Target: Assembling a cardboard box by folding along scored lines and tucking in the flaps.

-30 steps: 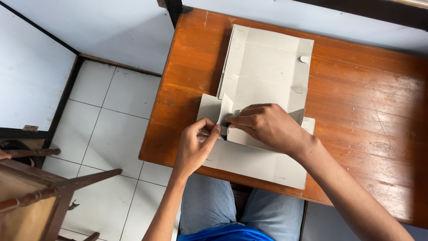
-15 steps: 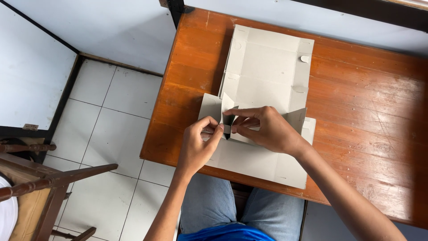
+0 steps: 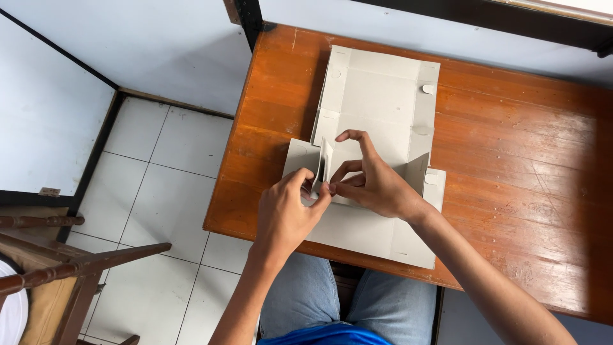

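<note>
Flat grey cardboard box blank (image 3: pixel 377 96) lying unfolded near left edge of brown wooden table (image 3: pixel 511 172), raised side flap (image 3: pixel 324 163) pinched together between left hand (image 3: pixel 287 214) and right hand (image 3: pixel 373 182), wooden chair (image 3: pixel 57 268) on white tile floor (image 3: pixel 153 185).

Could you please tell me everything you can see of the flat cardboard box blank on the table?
The cardboard box blank is pale grey, thin board, scored and die-cut into panels and side flaps. It lies unfolded, mostly flat, on the wooden table, running from the far edge to the near edge. A small flap near its left middle stands upright, and another on the right is partly raised. The left hand and right hand meet at the upright flap, fingers pinching it; the right hand rests over the middle panel.
</note>
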